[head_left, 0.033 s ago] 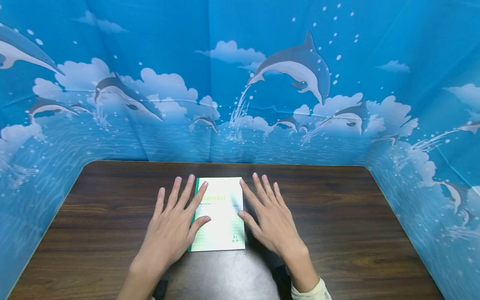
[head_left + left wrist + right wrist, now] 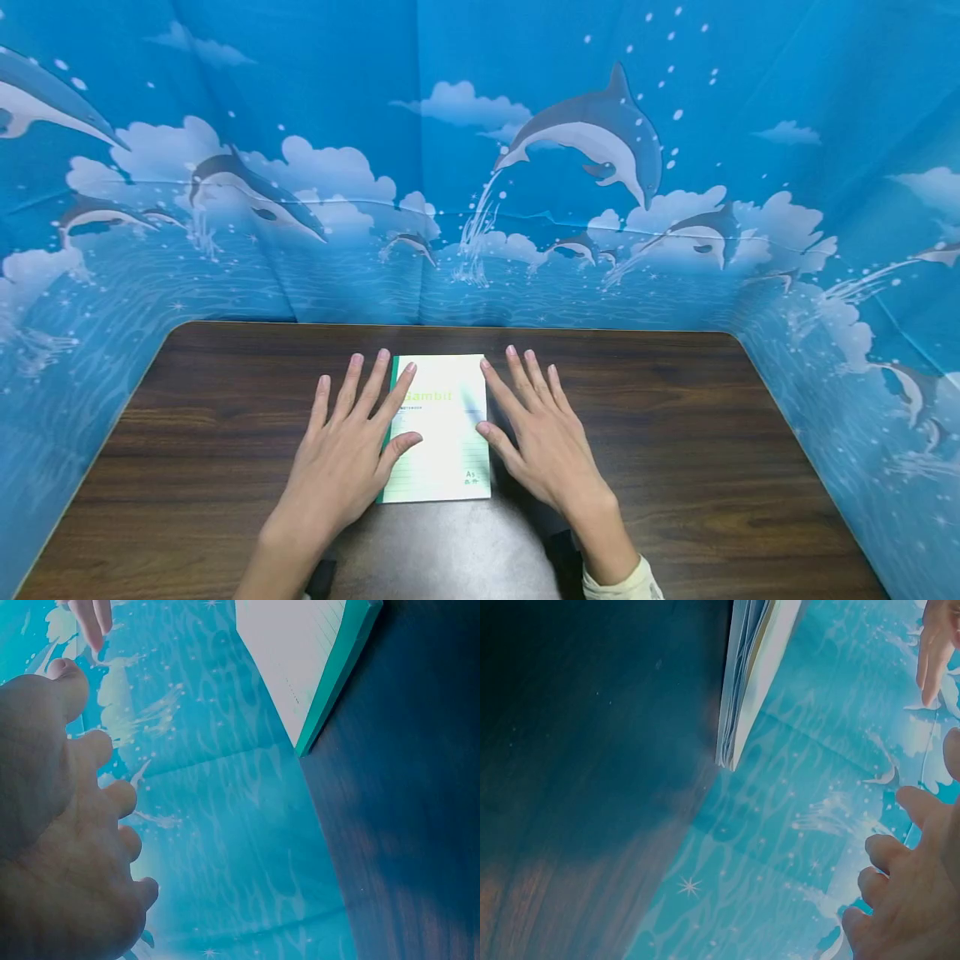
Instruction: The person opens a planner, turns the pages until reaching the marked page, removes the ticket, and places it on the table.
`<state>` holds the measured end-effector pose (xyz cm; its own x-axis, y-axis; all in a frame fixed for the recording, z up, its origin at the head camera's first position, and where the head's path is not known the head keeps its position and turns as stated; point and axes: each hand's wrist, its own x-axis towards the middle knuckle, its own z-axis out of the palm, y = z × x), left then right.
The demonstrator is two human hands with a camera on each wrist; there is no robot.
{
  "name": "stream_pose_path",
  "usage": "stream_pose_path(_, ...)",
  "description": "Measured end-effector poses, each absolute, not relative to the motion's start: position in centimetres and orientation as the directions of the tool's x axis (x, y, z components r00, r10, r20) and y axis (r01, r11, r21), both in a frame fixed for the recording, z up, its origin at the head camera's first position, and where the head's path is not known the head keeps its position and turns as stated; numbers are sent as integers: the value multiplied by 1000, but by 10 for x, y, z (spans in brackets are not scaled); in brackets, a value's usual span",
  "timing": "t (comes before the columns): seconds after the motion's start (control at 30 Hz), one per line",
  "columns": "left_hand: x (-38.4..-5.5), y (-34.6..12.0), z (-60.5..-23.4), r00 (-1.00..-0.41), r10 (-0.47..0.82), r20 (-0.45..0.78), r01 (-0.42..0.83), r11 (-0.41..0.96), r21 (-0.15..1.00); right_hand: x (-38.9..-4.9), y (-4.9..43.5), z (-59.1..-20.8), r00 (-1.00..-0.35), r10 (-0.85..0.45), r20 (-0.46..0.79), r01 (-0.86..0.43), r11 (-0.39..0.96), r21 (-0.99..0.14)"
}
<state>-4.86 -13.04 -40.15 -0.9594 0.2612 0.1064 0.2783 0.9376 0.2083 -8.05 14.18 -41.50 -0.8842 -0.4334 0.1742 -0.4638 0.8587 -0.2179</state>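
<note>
A notebook (image 2: 446, 450) with a pale cover, "Gambit" lettering and a green spine lies flat on the dark wood table. My left hand (image 2: 345, 458) is spread over its left side, the index finger and thumb overlapping the cover in the head view. Across from it, my right hand (image 2: 551, 446) has its fingers fanned out beside the right edge. Both wrist views show the palms raised above the table, with nothing held. The green spine (image 2: 339, 679) shows in the left wrist view, and the page edges (image 2: 742, 690) in the right wrist view.
The wood-grain table (image 2: 712, 467) has rounded far corners. Behind it and along both sides hangs a blue curtain (image 2: 360, 275) printed with dolphins, clouds and waves. A dark band (image 2: 322, 577) sits under the left wrist, and a pale sleeve (image 2: 626, 582) covers the right forearm.
</note>
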Motion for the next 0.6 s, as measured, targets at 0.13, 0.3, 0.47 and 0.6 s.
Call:
stream_pose_path(0.13,-48,-130,-401,-959,259,119,279,937,211,-81,142,-413,-882,-433,184,-466,860,-211)
stream_pose_path(0.3,-48,-131,-400,-958,261,120,281,937,208,-80,142,-413,-885,-428,181,-461,857,-231)
stream_pose_path(0.47,-48,-131,-400,-955,270,126,292,931,220,-78,144,-412,-887,-417,197,-456,859,-232)
stream_pose_path(0.6,-47,-131,-399,-958,264,111,284,929,236,-78,143,-412,-888,-419,190,-455,858,-237)
